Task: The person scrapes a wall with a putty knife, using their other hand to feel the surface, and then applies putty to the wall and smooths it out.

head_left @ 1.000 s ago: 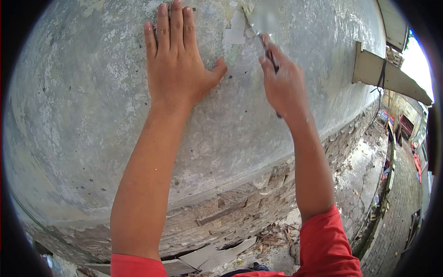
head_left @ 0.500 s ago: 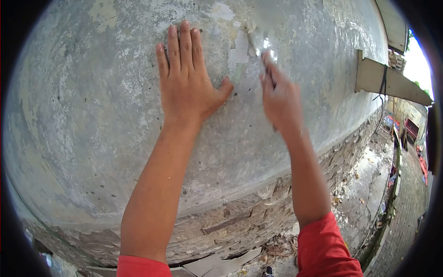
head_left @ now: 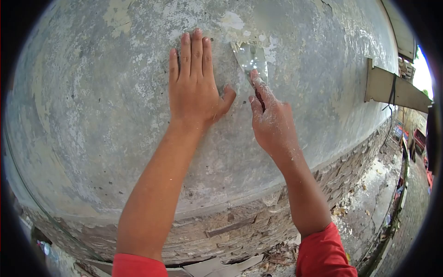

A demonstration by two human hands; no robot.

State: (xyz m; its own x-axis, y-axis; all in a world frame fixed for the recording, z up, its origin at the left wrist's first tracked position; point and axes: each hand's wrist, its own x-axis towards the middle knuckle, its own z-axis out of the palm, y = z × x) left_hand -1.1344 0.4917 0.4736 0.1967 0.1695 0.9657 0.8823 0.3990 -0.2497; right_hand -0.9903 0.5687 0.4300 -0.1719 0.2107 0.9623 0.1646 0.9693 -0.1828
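Note:
My left hand lies flat on the grey wall, its fingers pointing up and its thumb spread to the right. My right hand, dusted with white flecks, grips the handle of a putty knife. The index finger stretches along the shiny metal blade, whose wide edge points up against the wall. Whitish patches of worn paint surround the blade's edge. Most of the handle is hidden inside my right fist.
Rough stonework runs along the wall's foot. A beige board with a black cord juts out at the right. Broken flat pieces and debris lie on the ground below. A paved path passes at the lower right.
The putty knife and my right hand have moved down and slightly left across the wall. My left hand stays flat on the wall. The view has shifted slightly.

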